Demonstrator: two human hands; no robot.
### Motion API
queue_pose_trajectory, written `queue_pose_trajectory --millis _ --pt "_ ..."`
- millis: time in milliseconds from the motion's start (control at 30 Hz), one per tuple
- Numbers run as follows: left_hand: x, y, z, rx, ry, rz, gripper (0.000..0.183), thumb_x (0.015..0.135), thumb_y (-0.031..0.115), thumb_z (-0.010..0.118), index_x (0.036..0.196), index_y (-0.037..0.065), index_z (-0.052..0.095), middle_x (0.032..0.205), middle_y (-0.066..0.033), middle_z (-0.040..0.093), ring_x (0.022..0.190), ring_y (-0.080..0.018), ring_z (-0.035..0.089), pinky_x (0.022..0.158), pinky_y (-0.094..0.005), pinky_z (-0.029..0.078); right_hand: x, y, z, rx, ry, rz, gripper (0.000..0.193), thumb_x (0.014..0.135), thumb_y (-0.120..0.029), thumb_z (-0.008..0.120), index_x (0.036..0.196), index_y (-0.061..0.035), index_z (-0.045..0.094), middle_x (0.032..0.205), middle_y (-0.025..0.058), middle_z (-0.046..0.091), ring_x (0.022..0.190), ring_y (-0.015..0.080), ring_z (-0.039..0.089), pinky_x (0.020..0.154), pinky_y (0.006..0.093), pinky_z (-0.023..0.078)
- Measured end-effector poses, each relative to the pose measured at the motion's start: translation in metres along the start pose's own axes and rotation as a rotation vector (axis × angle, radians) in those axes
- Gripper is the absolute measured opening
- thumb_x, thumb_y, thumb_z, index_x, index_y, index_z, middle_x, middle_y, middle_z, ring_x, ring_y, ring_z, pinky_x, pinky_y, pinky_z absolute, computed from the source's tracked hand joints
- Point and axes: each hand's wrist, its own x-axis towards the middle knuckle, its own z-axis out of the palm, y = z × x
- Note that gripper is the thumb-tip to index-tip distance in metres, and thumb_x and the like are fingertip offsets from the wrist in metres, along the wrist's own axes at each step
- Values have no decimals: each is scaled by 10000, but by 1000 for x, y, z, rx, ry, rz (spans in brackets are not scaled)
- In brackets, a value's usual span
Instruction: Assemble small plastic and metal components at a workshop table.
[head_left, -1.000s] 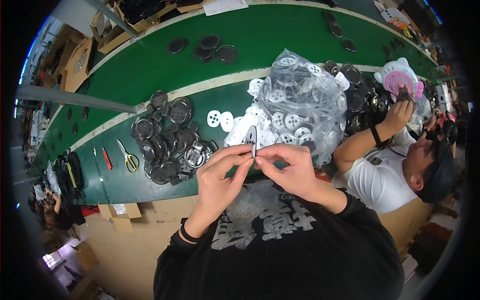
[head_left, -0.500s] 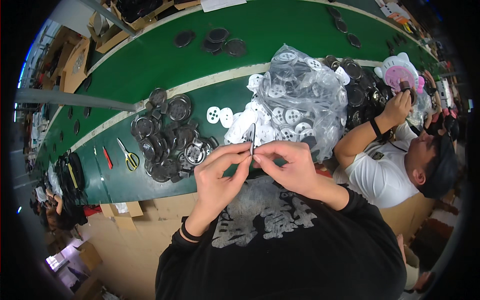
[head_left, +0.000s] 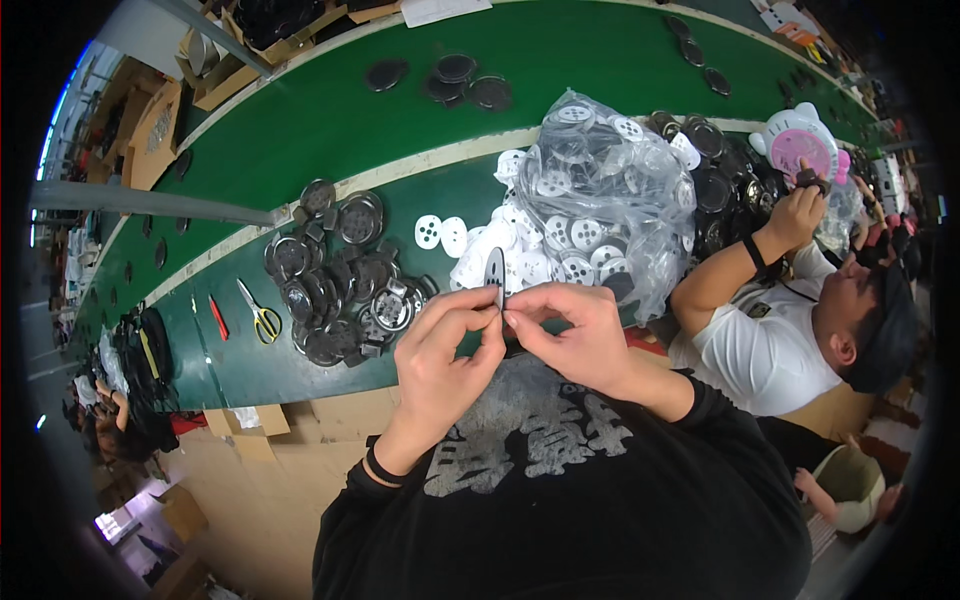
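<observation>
Between my hands stands a thin perforated disc (head_left: 494, 267), seen almost edge-on, its pale face dotted with dark holes. My left hand (head_left: 446, 352) pinches its lower left side between thumb and fingers. From the other side my right hand (head_left: 572, 328) pinches its lower edge, the fingertips of both hands nearly meeting. Behind the disc lies a loose heap of white discs with holes (head_left: 532, 266). A clear plastic bag (head_left: 640, 180) full of similar discs rests beside the heap. Left of my hands is a pile of dark round parts (head_left: 325, 300).
Yellow-handled scissors (head_left: 265, 322) and a red-handled tool (head_left: 218, 317) lie on the green table (head_left: 190, 365). Beyond a pale rail, a green belt (head_left: 330, 110) carries dark discs. At right, a co-worker's hand (head_left: 798, 212) holds a dark part near a pink-and-white fan (head_left: 800, 140).
The disc in my fingers has turned slightly, showing more of its perforated face. Dark discs on the far belt have shifted right. The co-worker's dark part has tilted.
</observation>
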Motion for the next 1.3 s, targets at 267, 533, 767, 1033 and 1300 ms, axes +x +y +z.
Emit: queue_pose_trajectory --millis 267,533,767,1033,1300 --pt "-1 1 2 17 34 47 187 643 -71 680 795 -3 597 901 -101 647 776 -246 632 667 -310 507 0 -1 2 26 36 -28 98 754 6 670 843 31 638 779 90 668 656 120 649 575 226 514" --pt "1 4 0 149 64 105 194 677 -72 682 844 -4 612 923 -94 637 783 -238 618 679 -307 497 4 -1 5 78 63 -131 173 746 13 680 909 15 623 806 97 649 702 150 646 620 237 499" --pt "7 1 6 73 8 44 138 706 -70 635 825 -4 614 917 -105 638 804 -218 626 707 -287 490 3 2 -1 -5 91 -55 145 736 44 657 871 21 609 779 79 643 691 117 626 626 229 496" --pt "10 -66 15 -194 17 -304 64 712 -30 620 772 -26 599 875 -88 635 628 -125 577 605 -241 464 11 65 -20 358 45 407 117 779 1 607 891 36 606 758 43 635 656 83 589 595 214 470" --pt "18 -119 20 72 -23 -363 56 735 10 638 755 -28 602 804 -123 618 619 -212 587 590 -296 473 -1 95 -49 455 211 502 107 779 23 589 885 28 599 762 47 621 607 90 557 567 213 449"
